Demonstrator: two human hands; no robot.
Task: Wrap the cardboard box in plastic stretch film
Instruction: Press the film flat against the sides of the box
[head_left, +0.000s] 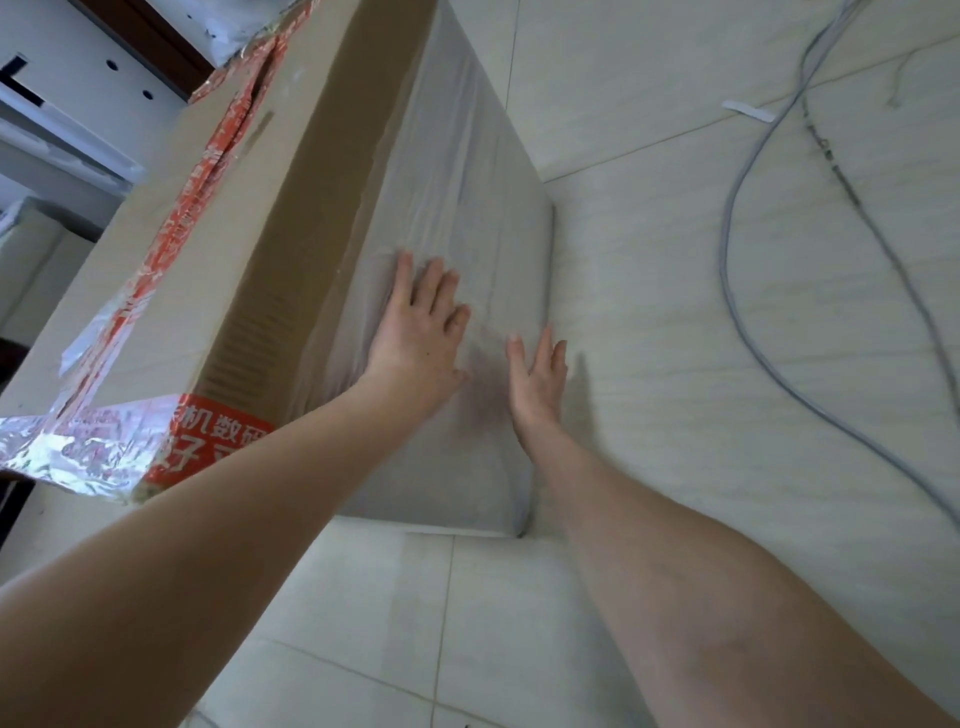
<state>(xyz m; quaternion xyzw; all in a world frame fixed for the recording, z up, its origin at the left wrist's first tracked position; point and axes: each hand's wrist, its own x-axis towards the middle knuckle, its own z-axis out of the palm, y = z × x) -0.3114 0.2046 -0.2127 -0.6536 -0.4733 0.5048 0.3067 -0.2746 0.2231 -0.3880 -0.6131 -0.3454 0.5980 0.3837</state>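
Right now it's the smoothing step: cardboard box (171, 270) stands on the tiled floor (675, 415), near side already under stretch film (457, 197), w/ left hand (415, 327) & right hand (537, 374) laid flat against that film, each grip wide, fingers straight, holding nothing. Top w/ orange tape (208, 171) looks bare, so next move prob needs the roll (not in view) & another pass pulled taut.
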